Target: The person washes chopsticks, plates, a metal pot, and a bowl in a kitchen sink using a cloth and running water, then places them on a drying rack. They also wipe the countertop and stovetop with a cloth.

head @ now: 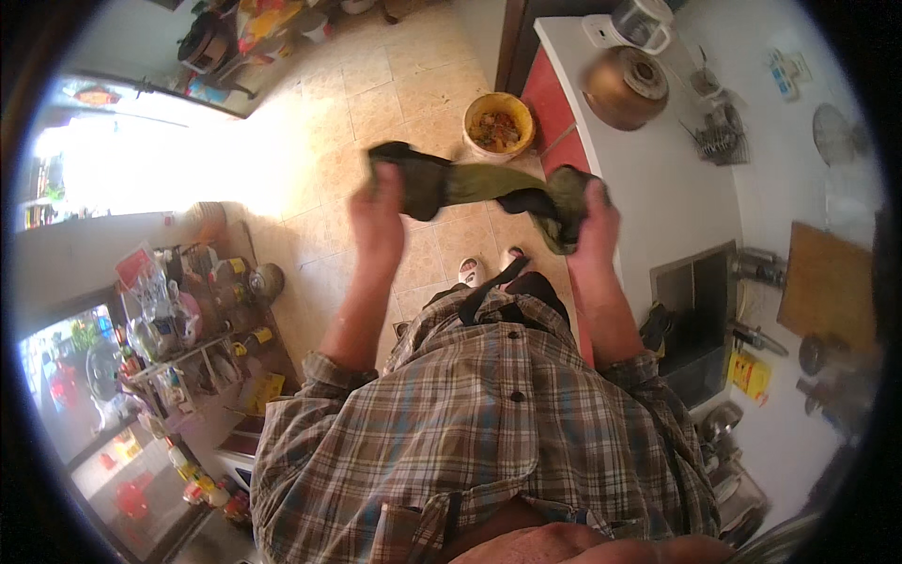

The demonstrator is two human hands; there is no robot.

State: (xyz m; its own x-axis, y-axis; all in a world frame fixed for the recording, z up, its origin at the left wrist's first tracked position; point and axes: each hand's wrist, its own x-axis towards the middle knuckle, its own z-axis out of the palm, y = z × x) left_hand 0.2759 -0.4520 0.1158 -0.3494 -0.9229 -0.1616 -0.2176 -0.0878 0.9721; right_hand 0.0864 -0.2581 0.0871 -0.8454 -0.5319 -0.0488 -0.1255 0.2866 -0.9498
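An olive-green and black piece of fabric is stretched in the air between my two hands, sagging slightly and partly twisted. Its exact kind cannot be told. My left hand grips the darker end, thumb on top, while my right hand closes around the bunched opposite end. Some of the fabric is blurred. Below and between my forearms lies the front of a checked button shirt, with a dark strap hanging near its hem.
A yellow-rimmed bucket with mixed scraps stands on the tiled floor beside the red cabinets. Along the right runs a white counter bearing a brown rounded pot and a sink. Crowded shelves with bottles are at the left.
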